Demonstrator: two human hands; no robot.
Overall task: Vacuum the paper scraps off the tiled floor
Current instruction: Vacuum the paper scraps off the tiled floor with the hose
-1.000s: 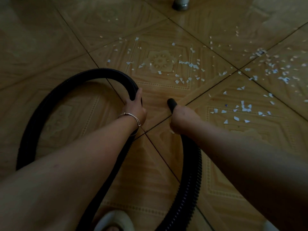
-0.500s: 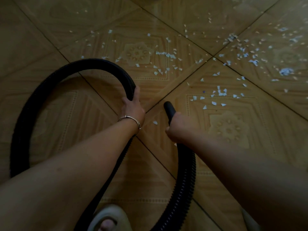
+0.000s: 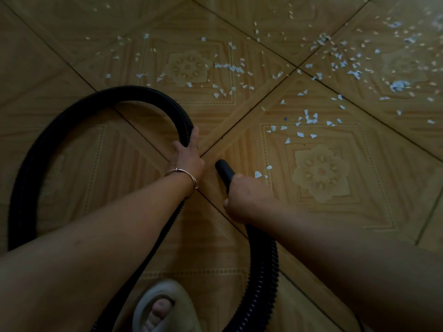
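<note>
A black ribbed vacuum hose (image 3: 72,111) loops wide across the left of the tiled floor (image 3: 359,212). My left hand (image 3: 188,156), a thin bangle on its wrist, grips the hose near the top of the loop. My right hand (image 3: 247,200) grips the hose just behind its smooth black nozzle (image 3: 224,170), which points up and left, close to the floor. Small white paper scraps (image 3: 306,121) lie scattered ahead and to the right. Two scraps (image 3: 258,174) sit just right of the nozzle.
Denser scraps and a crumpled bluish clump (image 3: 399,85) lie at the far right. More bits (image 3: 227,67) dot the patterned tile ahead. A foot in a pale slipper (image 3: 163,307) stands at the bottom, between the hose's two runs.
The view has tilted down and nearer, so the scraps sit closer and the slipper shows fully. My right hand and the nozzle moved forward, near the two closest scraps. Both grips are unchanged.
</note>
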